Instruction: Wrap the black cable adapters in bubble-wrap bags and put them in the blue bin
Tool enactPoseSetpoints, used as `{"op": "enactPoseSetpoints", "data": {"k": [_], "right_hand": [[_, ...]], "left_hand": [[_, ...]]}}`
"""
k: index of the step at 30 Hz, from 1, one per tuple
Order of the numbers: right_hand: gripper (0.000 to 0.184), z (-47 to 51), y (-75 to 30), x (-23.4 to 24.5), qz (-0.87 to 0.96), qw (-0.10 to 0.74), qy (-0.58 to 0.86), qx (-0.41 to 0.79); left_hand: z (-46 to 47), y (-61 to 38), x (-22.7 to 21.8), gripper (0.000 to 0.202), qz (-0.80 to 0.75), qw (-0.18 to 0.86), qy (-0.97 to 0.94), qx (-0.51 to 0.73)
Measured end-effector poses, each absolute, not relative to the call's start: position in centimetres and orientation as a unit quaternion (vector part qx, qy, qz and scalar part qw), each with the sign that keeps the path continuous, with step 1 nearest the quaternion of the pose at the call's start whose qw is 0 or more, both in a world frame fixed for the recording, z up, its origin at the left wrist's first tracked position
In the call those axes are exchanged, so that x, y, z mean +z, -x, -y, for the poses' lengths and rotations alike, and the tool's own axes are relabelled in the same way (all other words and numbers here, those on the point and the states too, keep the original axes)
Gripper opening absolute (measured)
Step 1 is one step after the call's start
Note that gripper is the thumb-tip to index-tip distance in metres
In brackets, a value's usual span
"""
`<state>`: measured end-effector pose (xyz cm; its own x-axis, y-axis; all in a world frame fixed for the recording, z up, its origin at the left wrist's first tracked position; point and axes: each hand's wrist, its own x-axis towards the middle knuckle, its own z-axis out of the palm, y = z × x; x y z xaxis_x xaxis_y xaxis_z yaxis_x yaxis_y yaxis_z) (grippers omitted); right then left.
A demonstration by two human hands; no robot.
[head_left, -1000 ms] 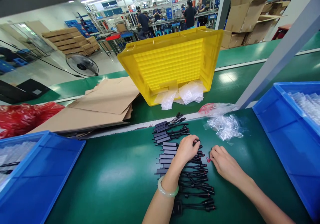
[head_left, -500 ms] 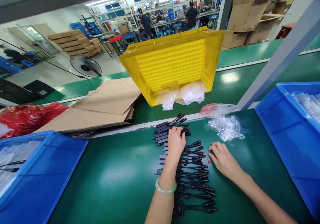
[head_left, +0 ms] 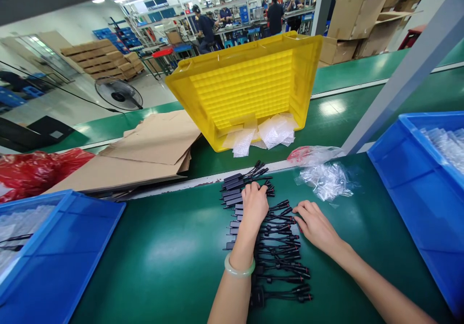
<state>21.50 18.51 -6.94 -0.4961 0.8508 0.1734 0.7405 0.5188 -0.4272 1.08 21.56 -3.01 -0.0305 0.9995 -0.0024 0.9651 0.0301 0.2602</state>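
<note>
One row of black cabled units [head_left: 280,253] lies on the green surface [head_left: 174,246], running from twelve o'clock, away from the person, to six. Flat bodies point to nine o'clock, cable ends to three; several connectors at the near end carry red bands. The left hand [head_left: 255,202], with a pale green bangle [head_left: 237,272] at the wrist, is over the far part of the row. Units show beyond it at eleven and one o'clock and continue past the wrist toward five. Its fingers are curled; whether they grip a unit cannot be told. The right hand [head_left: 314,222] is at the cable ends, so the row lies at nine o'clock from it and extends toward seven. Thumb and fingertips are close together, the gap narrow; contact and contents cannot be confirmed. A heap of clear plastic [head_left: 328,181] sits at one o'clock from the right hand, a blue bin [head_left: 427,213] at three. A yellow crate [head_left: 246,87] stands tilted at twelve o'clock from the left hand.
</note>
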Motion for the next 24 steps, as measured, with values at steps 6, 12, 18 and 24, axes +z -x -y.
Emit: {"op": "enactPoseSetpoints", "data": {"k": [6, 12, 18, 24], "right_hand": [[0.018, -19.1, -20.3, -6.0, 0.888, 0.128, 0.427, 0.111], [0.021, -21.2, -21.1, -4.6, 0.883, 0.174, 0.408, 0.154], [0.011, -25.5, -20.4, -3.9, 0.819, 0.283, 0.448, 0.221], [0.013, -27.0, -16.4, -5.3, 0.78, 0.35, 0.432, 0.286]], "left_hand": [[-21.7, -0.9, -3.1, 0.019, -0.699, 0.118, -0.697, 0.106], [-21.8, 0.0, -3.0, 0.01, -0.657, 0.179, -0.714, 0.164], [-22.6, 0.8, -3.0, 0.014, -0.589, 0.263, -0.726, 0.238], [-22.6, 1.0, -3.1, 0.025, -0.559, 0.317, -0.716, 0.273]]}}
